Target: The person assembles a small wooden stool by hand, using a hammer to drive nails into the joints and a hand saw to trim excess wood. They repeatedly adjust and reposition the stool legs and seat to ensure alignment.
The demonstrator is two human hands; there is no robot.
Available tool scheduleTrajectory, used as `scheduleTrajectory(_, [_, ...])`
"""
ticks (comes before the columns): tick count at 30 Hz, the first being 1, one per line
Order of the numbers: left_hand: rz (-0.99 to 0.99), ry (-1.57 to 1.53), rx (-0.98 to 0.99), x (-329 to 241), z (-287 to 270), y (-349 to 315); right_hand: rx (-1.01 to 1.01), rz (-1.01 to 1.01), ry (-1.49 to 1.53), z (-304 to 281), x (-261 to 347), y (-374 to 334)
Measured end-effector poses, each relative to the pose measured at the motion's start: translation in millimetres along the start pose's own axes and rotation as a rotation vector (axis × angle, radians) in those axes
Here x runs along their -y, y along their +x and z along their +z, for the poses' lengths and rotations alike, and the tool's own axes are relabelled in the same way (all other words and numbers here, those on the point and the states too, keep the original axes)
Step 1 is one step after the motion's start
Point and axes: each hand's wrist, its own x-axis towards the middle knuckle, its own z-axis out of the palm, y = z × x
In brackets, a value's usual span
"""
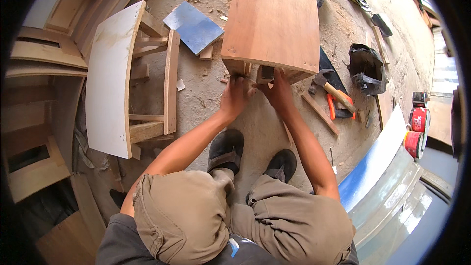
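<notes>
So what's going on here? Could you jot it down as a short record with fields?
Setting: dusty workshop floor
Left hand: on the near lower edge of the wooden box
Right hand: on the same edge, beside the left
Posture: crouched, sandals on the floor
Right of box: hammer, black bag, red cans
Left of box: white-topped frame, blue sheet

Just one view here, a head-worn fisheye looking pretty much straight down from above the person's knees. Their forearms come in from the bottom edge and meet near the middle, left hand [234, 97] and right hand [277, 92] at the near edge of the reddish-brown wooden box [271, 19], close to the lens. The sandy concrete floor [255, 127] fills the centre. Straight edges bow toward the dark rim, like the white curved board [110, 83] on the left.
</notes>
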Motion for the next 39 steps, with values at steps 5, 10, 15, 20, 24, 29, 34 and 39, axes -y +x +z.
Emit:
scheduleTrajectory(5, [0.157, 0.037, -0.027, 6, 8, 2, 0.062, 0.015, 0.011, -2, 1, 2])
scheduleTrajectory(10, [0.257, -0.019, -0.096, 21, 14, -9, 0.093, 0.071, 0.060, 0, 6, -2])
scheduleTrajectory(15, [0.053, -0.195, 0.038, -1, 20, 8, 0.015, 0.012, 0.028, 3, -13, 3])
scheduleTrajectory(20, [0.016, -0.234, 0.023, 7, 29, 8, 0.015, 0.003, -0.020, 3, -10, 4])
scheduleTrajectory(24, [0.057, -0.216, 0.018, -8, 25, 8, -0.048, -0.042, -0.041, 1, -11, 3])
scheduleTrajectory(29, [0.112, -0.183, 0.007, -17, 18, 11, -0.002, -0.014, -0.042, -1, -6, 6])
scheduleTrajectory(34, [0.145, -0.045, -0.001, -17, 13, 12, 0.027, -0.013, -0.037, -6, -9, 8])
scheduleTrajectory(39, [0.121, -0.017, 0.063, -8, 19, 14, 0.028, 0.022, -0.046, -6, -2, 9])
